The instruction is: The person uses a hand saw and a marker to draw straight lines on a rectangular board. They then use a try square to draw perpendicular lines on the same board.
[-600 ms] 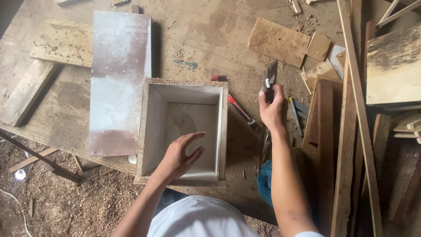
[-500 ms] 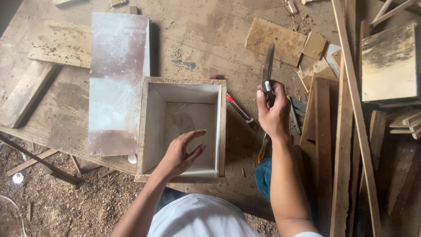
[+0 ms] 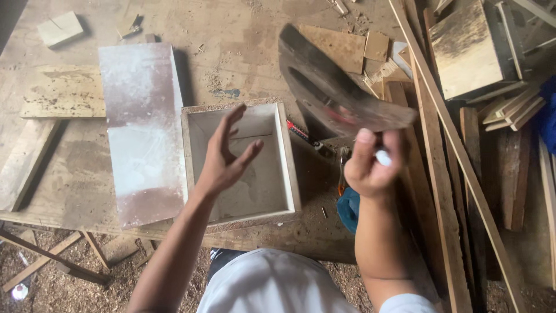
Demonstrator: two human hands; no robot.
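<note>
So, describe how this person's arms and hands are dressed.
Both forearms are bare, and the left hand and right hand wear no gloves. No watch or ring shows. A white short sleeve edges the right upper arm, matching the white shirt.

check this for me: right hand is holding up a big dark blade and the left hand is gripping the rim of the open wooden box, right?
Not quite. The left hand is not gripping the rim: the head view shows it raised above the open wooden box with fingers spread, holding nothing. The rest stands: the right hand holds up the big dark blade.
</note>
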